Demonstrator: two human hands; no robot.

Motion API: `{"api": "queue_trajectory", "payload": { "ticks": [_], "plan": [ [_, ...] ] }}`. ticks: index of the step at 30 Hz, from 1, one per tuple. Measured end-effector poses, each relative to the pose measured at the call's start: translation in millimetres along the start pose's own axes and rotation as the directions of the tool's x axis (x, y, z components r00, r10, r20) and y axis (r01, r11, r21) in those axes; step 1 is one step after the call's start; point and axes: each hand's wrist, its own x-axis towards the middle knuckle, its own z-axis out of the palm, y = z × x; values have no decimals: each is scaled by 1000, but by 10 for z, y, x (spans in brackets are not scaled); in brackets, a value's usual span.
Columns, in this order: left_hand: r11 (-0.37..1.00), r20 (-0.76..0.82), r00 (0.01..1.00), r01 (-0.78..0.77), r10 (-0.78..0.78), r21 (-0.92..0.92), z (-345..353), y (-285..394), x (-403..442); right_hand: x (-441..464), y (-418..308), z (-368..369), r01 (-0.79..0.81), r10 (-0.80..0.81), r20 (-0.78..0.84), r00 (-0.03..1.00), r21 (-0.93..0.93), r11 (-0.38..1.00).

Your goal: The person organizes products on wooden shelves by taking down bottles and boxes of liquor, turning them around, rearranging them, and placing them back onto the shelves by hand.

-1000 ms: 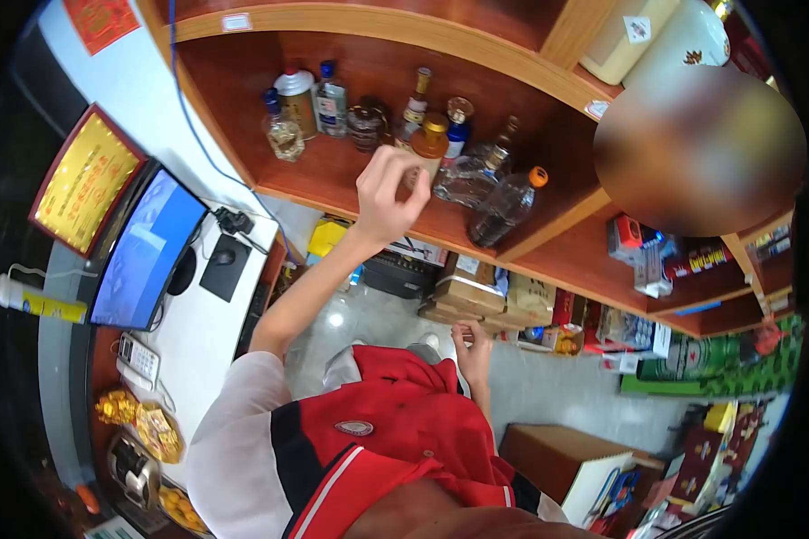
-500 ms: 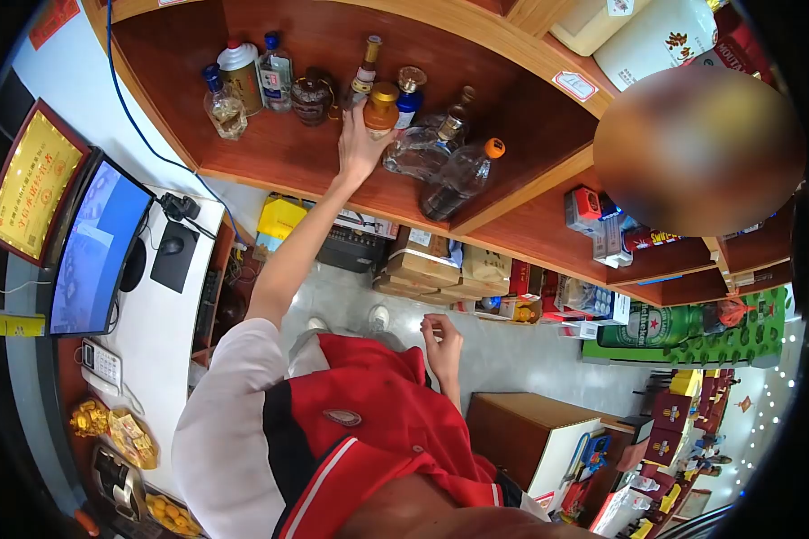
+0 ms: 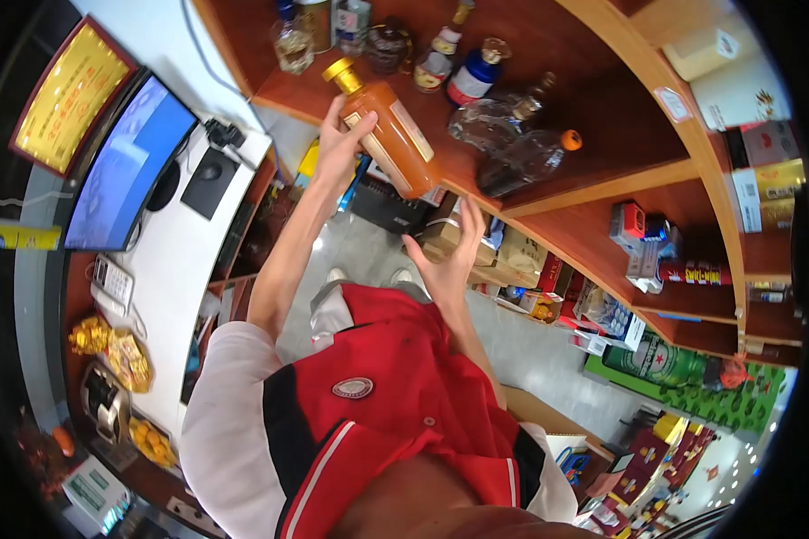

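Note:
An orange-brown bottle (image 3: 395,135) with a gold cap and a pale label tilts in front of the shelf, cap toward the upper left. My left hand (image 3: 340,144) is wrapped round its neck and shoulder. Below the bottle's base, my right hand (image 3: 449,256) is raised with thumb and fingers apart, not touching it. Behind, on the shelf, stand a blue bottle with a white label (image 3: 478,74), a slim-necked bottle (image 3: 436,61) and a dark round bottle (image 3: 388,47). Two clear glass bottles lean or lie to the right, one a dark-looking bottle with an orange cap (image 3: 526,163).
The wooden shelf's front edge (image 3: 602,184) runs across the upper right. At left are a white desk (image 3: 175,287), a monitor (image 3: 126,171) and a telephone (image 3: 112,283). Cardboard boxes (image 3: 521,256) sit on the floor below the shelf.
My left hand has lifted the orange-brown bottle off the shelf and brought it toward me, tilted. My right hand has risen from my side toward the bottle, its fingers spreading. The view has shifted.

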Motion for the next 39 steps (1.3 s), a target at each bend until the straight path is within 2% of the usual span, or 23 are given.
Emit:
{"api": "queue_trajectory", "payload": {
  "ticks": [1, 2, 4, 8, 9, 10, 12, 14, 15, 16, 18, 20, 21, 23, 27, 28, 30, 32, 34, 35, 36, 38, 39],
  "plan": [
    [995, 48, 998, -31, 36, -92, -37, 3, -108, 84, -141, 64, 74, -73, -29, 997, 35, 997],
    [995, 21, 999, -41, 43, -90, -123, -17, -194, 135, -235, 140, 150, -145, -63, 987, 68, 986],
    [964, 141, 986, 124, -92, -237, -304, -96, -393, 139, -243, 309, 219, -218, -35, 975, 52, 974],
    [949, 158, 986, 91, -45, -301, -275, 24, -751, 0, -228, 454, 379, -377, -53, 925, 38, 925],
    [962, 190, 980, 104, -55, -253, -348, 66, -826, -14, -275, 433, 362, -359, -56, 932, 68, 930],
    [965, 165, 986, 78, -37, -250, -369, 87, -912, -33, -318, 379, 322, -321, -21, 947, 92, 942],
    [988, -56, 996, 61, -69, -140, -281, 107, -1075, -50, -363, 281, 268, -273, 19, 962, 133, 954],
    [987, -84, 991, 88, -100, -134, -333, -13, -1216, -102, -345, 190, 198, -212, 44, 976, 207, 958],
    [990, -120, 989, 73, -88, -123, -311, -31, -1276, -151, -364, 124, 99, -117, 57, 992, 259, 961],
    [991, -1, 999, 43, -43, -124, -326, -16, -1321, -224, -383, 52, -109, 80, 101, 992, 323, 940],
    [990, 59, 997, -50, 58, -133, -252, -43, -1407, -323, -291, -72, -362, 305, 197, 932, 493, 791],
    [982, 88, 996, 38, -22, -184, -144, -34, -1539, -438, -218, -147, -486, 423, 271, 864, 668, 563],
    [965, 78, 997, 28, -8, -260, -84, -130, -1559, -522, -196, -169, -497, 428, 282, 858, 665, 557],
    [967, 82, 996, 37, -17, -251, 37, -254, -1622, -688, -131, -251, -545, 495, 361, 791, 784, 298],
    [988, 126, 990, 82, -65, -129, 315, -350, -1760, -956, 85, -524, -621, 524, 466, 713, 767, 164],
    [989, 132, 989, 81, -65, -125, 384, -359, -1799, -1004, 189, -631, -616, 523, 462, 716, 771, 162],
    [970, 189, 967, 131, -170, 204, 537, -410, -1898, -1060, 425, -871, -728, 525, 516, 676, 579, 367],
    [980, 197, 970, 106, -139, 170, 780, -632, -1957, -994, 549, -1048, -717, 491, 524, 696, 543, 436],
    [928, 304, 944, 5, -127, 372, 1042, -862, -2017, -1003, 706, -1232, -539, 387, 405, 828, 386, 749],
    [903, 312, 944, -43, -103, 428, 1211, -962, -2030, -1018, 797, -1315, -520, 437, 312, 844, 275, 808],
    [900, 326, 939, -44, -111, 433, 1343, -1058, -2042, -992, 898, -1421, -523, 445, 299, 844, 282, 804],
    [790, 427, 901, -209, -73, 576, 1647, -1269, -2049, -913, 1133, -1708, -389, 365, 329, 871, 7, 921],
    [796, 448, 893, -237, -47, 556, 1807, -1366, -2033, -882, 1248, -1781, -354, 339, 287, 896, 0, 935]
  ]
}}
